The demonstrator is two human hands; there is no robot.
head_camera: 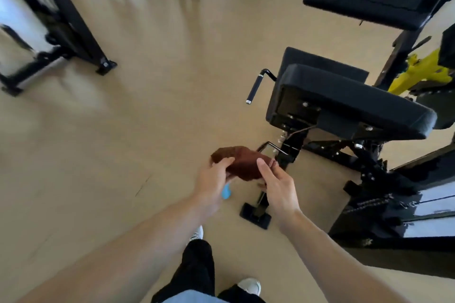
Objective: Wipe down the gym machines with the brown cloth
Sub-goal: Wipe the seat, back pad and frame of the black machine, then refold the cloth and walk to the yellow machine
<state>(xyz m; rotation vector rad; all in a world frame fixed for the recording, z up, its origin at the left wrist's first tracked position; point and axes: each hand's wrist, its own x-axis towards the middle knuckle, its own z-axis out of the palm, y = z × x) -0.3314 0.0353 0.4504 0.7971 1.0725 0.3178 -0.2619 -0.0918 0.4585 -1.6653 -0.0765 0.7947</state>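
Your left hand (213, 186) and right hand (277, 184) both pinch the cloth (242, 162). A black machine (344, 103) stands just right of them.

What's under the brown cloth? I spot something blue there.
A blue object pokes out below the brown cloth, by the left hand; the rest is covered, unidentifiable.

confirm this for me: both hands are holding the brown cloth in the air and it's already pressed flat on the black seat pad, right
Not quite. Both the left hand and right hand do hold the brown cloth, but the head view shows it bunched up in the air over the floor, apart from the black seat pad, not pressed on it.
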